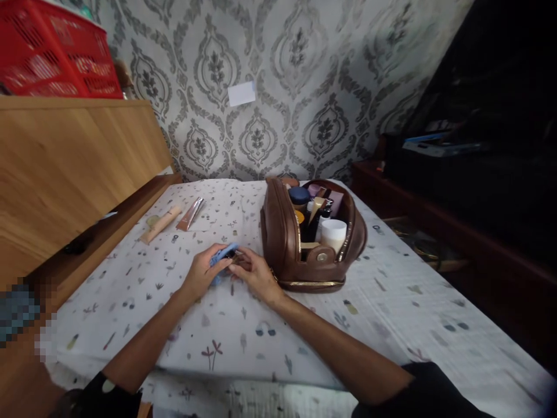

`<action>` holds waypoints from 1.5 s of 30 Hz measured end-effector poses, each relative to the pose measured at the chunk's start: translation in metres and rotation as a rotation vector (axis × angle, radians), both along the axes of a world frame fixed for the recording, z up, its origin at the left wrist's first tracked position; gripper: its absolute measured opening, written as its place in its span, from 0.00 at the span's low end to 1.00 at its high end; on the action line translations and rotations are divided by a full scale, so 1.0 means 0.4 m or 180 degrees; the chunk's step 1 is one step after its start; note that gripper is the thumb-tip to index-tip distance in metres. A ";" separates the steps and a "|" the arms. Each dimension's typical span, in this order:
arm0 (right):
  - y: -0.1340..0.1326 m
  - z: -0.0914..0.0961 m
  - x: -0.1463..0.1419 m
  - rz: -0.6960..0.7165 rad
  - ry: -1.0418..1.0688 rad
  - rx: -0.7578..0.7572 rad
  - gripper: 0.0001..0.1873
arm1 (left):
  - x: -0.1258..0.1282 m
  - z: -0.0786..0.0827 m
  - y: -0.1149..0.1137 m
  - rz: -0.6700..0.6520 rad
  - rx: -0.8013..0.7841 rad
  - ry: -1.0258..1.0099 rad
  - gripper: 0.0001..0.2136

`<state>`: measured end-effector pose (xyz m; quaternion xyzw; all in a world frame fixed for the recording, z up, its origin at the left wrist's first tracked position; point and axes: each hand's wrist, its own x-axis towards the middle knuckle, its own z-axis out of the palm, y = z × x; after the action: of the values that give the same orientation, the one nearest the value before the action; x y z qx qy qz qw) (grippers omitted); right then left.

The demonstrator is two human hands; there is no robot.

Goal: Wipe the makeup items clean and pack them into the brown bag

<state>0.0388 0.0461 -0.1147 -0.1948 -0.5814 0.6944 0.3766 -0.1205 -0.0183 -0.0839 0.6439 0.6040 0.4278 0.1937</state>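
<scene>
My left hand is closed around a piece of light blue cloth, bunched up between the fingers. My right hand meets it from the other side, its fingers pinched on a small dark item, mostly hidden, whose kind I cannot make out. Just right of the hands stands a brown leather toiletry bag, unzipped at the top. Inside it are a white-lidded jar, a round dark blue lid and several tubes and bottles. A peach tube and a shiny brown-and-silver tube lie to the far left.
The hands are above a white patterned cloth covering the surface. Wooden furniture with a red plastic basket on top borders the left side. A patterned wall rises behind; a dark red wooden ledge runs along the right.
</scene>
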 end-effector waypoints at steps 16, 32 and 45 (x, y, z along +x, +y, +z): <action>-0.015 0.036 0.006 0.0175 0.0441 -0.0653 0.23 | 0.045 0.007 -0.028 0.0141 0.1015 0.0546 0.14; -0.025 0.054 0.018 0.0417 0.0427 -0.1393 0.21 | 0.040 -0.016 -0.027 0.0117 0.1162 0.1122 0.20; -0.029 0.054 0.008 0.0220 0.0985 -0.1681 0.19 | 0.036 -0.002 -0.032 0.0290 0.0740 0.0585 0.22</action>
<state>0.0421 0.0345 -0.0932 -0.1580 -0.3229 0.8553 0.3732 -0.1060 -0.0313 -0.0846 0.6703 0.5943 0.4424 0.0421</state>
